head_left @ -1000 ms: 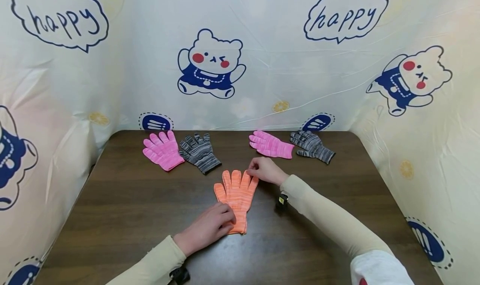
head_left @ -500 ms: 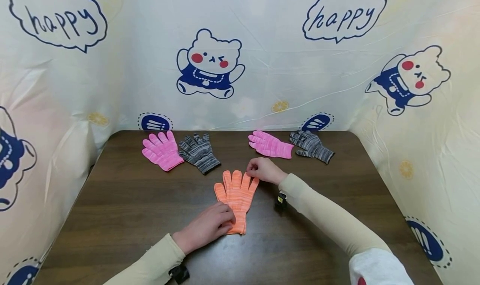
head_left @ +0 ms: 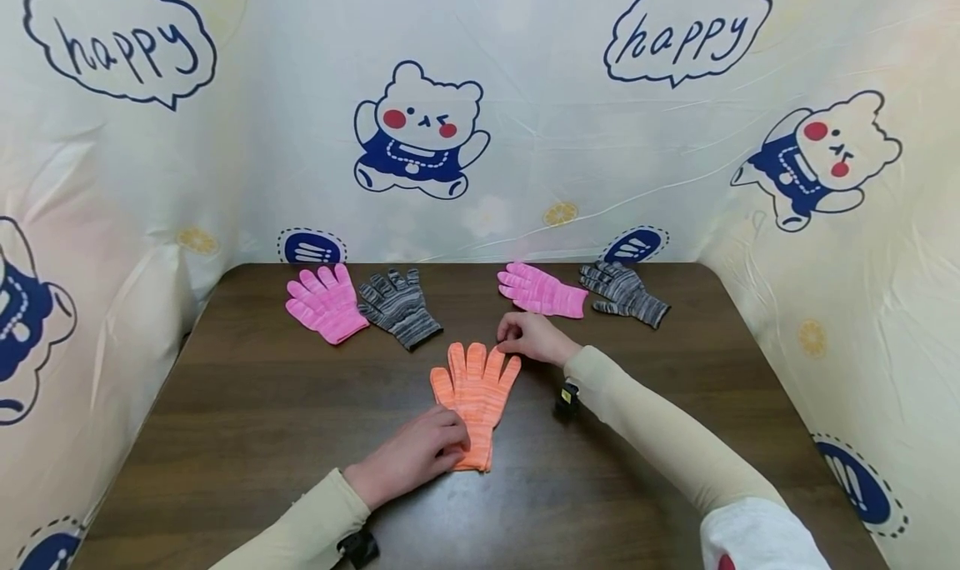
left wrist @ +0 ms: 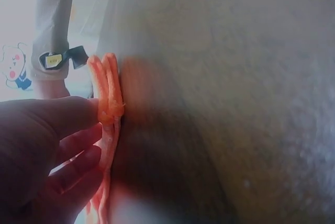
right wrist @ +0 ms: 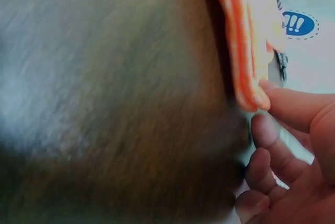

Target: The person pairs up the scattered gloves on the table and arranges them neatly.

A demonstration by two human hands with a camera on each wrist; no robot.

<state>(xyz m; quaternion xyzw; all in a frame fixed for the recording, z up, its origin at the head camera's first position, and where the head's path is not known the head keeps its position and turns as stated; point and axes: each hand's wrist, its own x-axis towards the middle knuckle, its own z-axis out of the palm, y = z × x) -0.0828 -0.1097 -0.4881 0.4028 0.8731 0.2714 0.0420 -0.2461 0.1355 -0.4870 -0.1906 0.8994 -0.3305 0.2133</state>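
An orange knit glove [head_left: 476, 395] lies flat on the brown table, fingers away from me; seen edge-on in the left wrist view, the orange cuff [left wrist: 110, 88] shows two thick layers. My left hand [head_left: 416, 453] rests over the left side of the cuff, thumb and fingertips touching the knit. My right hand [head_left: 536, 338] is at the far end, by the tips of the glove's right-hand fingers. In the right wrist view one digit of the hand [right wrist: 298, 145] touches an orange fingertip [right wrist: 251, 98]; the other fingers bend loosely below it.
At the table's back left lie a pink glove [head_left: 326, 303] and a grey-black glove [head_left: 402, 307]. Another pink glove [head_left: 542, 291] and grey-black glove [head_left: 626, 293] lie back right, just beyond my right hand. A printed curtain [head_left: 525, 153] surrounds the brown table [head_left: 285, 420].
My right hand has shifted slightly right, uncovering a little more of the orange fingertips. The left hand stays at the cuff, and the other gloves have not moved.
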